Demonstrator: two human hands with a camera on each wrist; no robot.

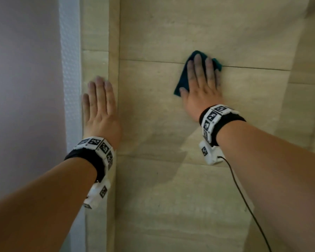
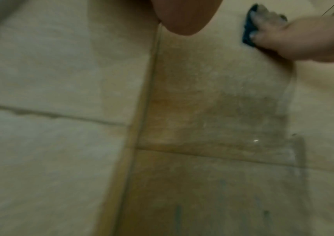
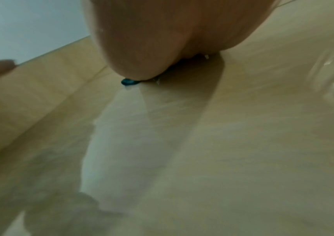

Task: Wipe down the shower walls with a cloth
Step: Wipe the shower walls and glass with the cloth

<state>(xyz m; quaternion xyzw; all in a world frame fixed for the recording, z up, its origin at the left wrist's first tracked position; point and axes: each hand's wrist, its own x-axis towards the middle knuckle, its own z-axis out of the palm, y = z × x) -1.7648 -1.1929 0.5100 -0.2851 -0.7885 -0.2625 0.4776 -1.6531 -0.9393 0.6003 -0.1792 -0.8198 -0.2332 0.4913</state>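
A dark teal cloth (image 1: pixel 183 77) lies flat against the beige tiled shower wall (image 1: pixel 153 115), across a horizontal grout line. My right hand (image 1: pixel 202 82) presses it to the tile with straight, spread fingers. From the left wrist view the cloth (image 2: pixel 248 30) shows under that right hand (image 2: pixel 283 36); in the right wrist view only a teal corner (image 3: pixel 128 81) peeks out below the palm. My left hand (image 1: pixel 98 104) rests flat with straight fingers on the narrow side wall strip (image 1: pixel 95 57), beside the vertical corner joint, holding nothing.
A white textured curtain or door edge (image 1: pixel 70 70) runs down the left, with a plain pale wall (image 1: pixel 22 79) beyond it. A black cable (image 1: pixel 244 195) hangs from the right wrist device. Wet streaks mark the tile (image 2: pixel 233 119) below the cloth.
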